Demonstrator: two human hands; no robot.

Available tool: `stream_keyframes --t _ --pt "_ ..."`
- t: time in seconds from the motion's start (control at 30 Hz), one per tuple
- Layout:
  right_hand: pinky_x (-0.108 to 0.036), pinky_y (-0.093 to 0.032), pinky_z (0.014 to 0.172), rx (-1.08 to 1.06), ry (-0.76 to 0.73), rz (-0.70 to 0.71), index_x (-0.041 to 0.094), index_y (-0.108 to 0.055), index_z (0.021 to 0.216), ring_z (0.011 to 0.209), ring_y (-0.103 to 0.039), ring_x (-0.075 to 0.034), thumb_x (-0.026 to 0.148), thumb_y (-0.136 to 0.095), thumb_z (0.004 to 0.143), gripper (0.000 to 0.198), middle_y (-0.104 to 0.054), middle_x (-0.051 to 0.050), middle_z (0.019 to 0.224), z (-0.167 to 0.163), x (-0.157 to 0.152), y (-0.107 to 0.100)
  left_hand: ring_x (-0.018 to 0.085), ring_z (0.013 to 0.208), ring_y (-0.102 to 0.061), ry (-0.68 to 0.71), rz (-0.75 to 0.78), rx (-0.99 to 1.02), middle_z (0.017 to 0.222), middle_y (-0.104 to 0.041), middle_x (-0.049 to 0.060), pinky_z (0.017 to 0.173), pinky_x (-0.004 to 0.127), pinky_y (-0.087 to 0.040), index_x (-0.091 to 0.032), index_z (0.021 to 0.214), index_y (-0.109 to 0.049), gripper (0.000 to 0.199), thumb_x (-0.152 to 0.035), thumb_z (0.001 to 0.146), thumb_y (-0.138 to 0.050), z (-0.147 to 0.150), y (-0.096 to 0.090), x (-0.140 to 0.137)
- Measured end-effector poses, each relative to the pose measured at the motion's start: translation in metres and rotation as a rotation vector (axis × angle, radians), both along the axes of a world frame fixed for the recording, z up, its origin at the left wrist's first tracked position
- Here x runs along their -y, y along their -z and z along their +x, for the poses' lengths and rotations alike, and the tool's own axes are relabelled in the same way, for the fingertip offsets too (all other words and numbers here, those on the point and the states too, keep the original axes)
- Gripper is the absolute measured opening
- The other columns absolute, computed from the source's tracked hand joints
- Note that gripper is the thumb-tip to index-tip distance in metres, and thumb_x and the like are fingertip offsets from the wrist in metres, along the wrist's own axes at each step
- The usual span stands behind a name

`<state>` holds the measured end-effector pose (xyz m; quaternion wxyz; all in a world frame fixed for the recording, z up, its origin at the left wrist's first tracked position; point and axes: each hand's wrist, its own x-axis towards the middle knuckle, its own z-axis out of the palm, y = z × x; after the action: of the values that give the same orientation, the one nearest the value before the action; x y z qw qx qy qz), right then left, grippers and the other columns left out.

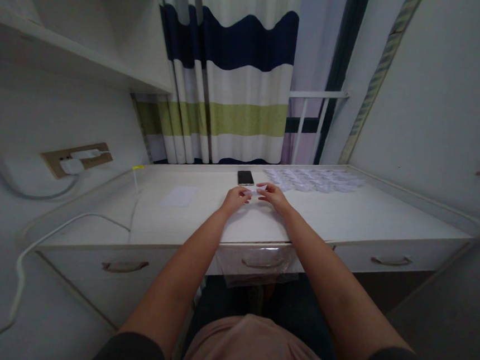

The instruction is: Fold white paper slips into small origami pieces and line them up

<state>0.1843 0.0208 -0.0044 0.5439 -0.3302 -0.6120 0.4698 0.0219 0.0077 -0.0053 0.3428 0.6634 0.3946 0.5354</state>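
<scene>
Between my two hands, just above the white desk, is a small folded piece of white paper (255, 191). My left hand (237, 199) pinches its left end, and my right hand (275, 198) grips the other end with fingers bent. Right behind the hands lies a dark phone (246, 178). Flat on the desk to the left is a stack or sheet of white paper (180, 196); which of the two I cannot tell. Many small white folded paper pieces (313, 180) are spread in rows at the back right.
The white desk (366, 219) has a raised rim and drawers with handles (391, 261). Clear plastic (253, 265) hangs over its front edge. A white cable (81, 216) runs across the left side, below a wall socket (77, 158). A striped curtain (248, 85) hangs behind.
</scene>
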Motion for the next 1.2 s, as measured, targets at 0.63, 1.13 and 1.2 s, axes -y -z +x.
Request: stream_keyframes --t 0.63,1.13,1.2 --pt "-0.032 -0.051 0.077 -0.142 -0.032 -0.067 0.017 -0.068 0.069 0.072 -0.060 -0.013 0.032 -0.077 0.050 0.025 -0.066 -0.002 0.073 0.001 0.001 -0.003 0.010 0.055 -0.056 -0.005 0.019 0.062 0.060 -0.063 0.001 0.055 0.023 -0.048 -0.014 0.075 -0.067 0.016 -0.022 0.061 -0.067 0.001 -0.009 0.004" --pt "-0.029 -0.053 0.068 -0.070 -0.067 -0.095 0.015 -0.068 0.074 0.063 -0.063 -0.014 0.026 -0.080 0.049 0.030 -0.067 -0.003 0.067 -0.001 0.007 -0.004 0.008 0.055 -0.054 -0.006 -0.001 0.163 0.060 -0.056 -0.003 0.052 0.020 -0.045 -0.015 0.082 -0.056 0.028 -0.018 0.057 -0.069 0.000 -0.013 0.009" --pt "-0.028 -0.053 0.067 -0.056 -0.053 -0.088 0.014 -0.067 0.071 0.061 -0.062 -0.013 0.027 -0.080 0.049 0.028 -0.067 -0.004 0.065 -0.001 0.006 -0.004 0.009 0.058 -0.055 0.018 -0.057 0.165 0.063 -0.058 -0.003 0.053 0.020 -0.046 -0.015 0.085 -0.056 0.032 -0.019 0.057 -0.071 0.001 -0.012 0.009"
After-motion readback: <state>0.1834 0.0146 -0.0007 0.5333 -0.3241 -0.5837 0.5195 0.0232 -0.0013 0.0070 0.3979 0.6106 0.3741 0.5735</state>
